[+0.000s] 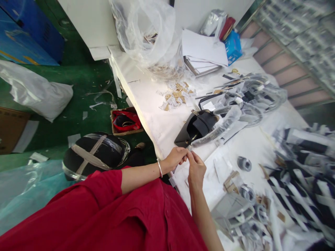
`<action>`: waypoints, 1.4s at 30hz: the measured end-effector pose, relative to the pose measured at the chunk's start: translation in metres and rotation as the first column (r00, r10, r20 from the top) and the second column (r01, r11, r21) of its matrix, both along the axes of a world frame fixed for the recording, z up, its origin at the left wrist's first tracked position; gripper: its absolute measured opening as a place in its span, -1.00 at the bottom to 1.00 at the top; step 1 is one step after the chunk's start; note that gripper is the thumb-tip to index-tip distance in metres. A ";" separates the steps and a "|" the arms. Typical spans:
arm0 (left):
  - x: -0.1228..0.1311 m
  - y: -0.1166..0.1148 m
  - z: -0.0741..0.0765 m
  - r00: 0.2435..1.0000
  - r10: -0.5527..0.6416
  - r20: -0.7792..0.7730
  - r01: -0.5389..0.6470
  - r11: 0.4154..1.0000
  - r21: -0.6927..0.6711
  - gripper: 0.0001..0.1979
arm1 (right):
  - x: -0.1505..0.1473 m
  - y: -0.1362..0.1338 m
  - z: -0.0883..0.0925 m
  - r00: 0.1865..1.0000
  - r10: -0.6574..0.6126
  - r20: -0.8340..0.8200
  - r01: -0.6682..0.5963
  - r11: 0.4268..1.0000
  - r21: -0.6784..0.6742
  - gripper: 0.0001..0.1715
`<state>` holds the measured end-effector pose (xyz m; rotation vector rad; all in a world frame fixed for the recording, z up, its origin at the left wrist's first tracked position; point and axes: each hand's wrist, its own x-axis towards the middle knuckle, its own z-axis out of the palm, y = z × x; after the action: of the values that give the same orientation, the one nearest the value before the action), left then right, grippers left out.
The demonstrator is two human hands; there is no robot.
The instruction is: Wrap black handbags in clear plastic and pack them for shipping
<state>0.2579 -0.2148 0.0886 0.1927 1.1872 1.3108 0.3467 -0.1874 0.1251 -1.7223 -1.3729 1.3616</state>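
Observation:
My left hand, a silver bangle on its wrist, and my right hand meet fingertip to fingertip at the near edge of the white table. Both pinch a tiny pale item that I cannot make out. Just beyond them lies a small black handbag with gold fittings, partly inside a clear plastic sleeve. A heap of small paper tags sits farther back.
A big clear plastic bag and stacked white papers stand at the table's far end. Bagged black straps and black-and-white wrapped pieces crowd the right side. On the green floor lie a taped black bundle and a small box.

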 end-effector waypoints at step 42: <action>-0.010 0.001 -0.009 0.965 -0.074 0.251 0.054 0.995 0.086 -0.63 | 0.016 0.020 -0.037 0.788 -0.392 -0.475 0.188 0.888 -0.421 -0.80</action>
<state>0.2480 -0.2135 0.0798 0.1147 0.9059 1.2845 0.3632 -0.1677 0.0881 -1.4875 -0.5291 1.8043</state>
